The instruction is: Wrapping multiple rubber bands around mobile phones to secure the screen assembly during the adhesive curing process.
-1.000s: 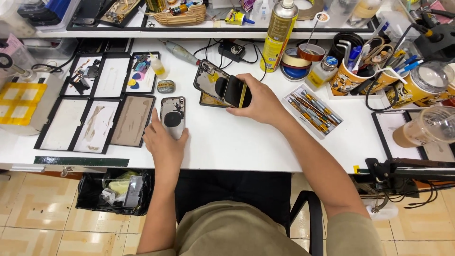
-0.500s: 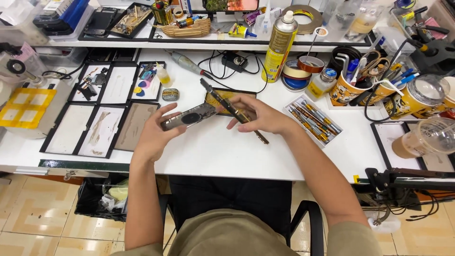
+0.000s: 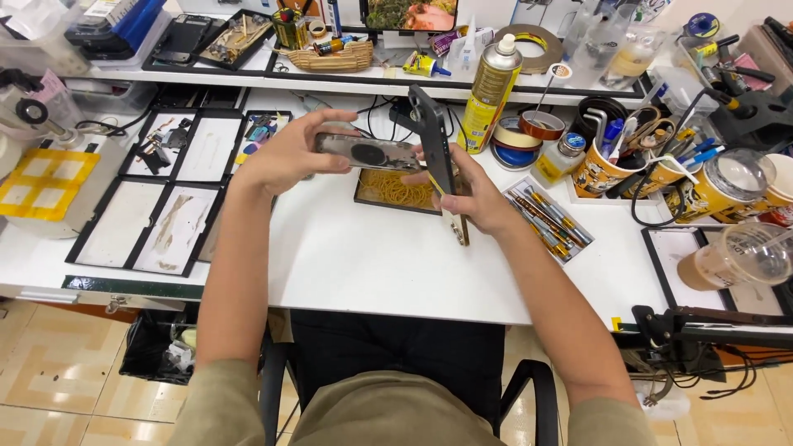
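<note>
silver phone back (image 3: 368,154) with dark round coil, left hand (image 3: 289,153) gripping

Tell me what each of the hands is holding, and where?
Left hand grips a phone back housing by its end; right hand holds another phone housing upright, mid-body.

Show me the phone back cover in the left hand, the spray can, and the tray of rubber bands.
phone back cover (image 3: 368,154), head view, on its inner face near the dark round patch.
spray can (image 3: 490,92), head view, on the yellow body.
tray of rubber bands (image 3: 360,192), head view, on its left rim.
</note>
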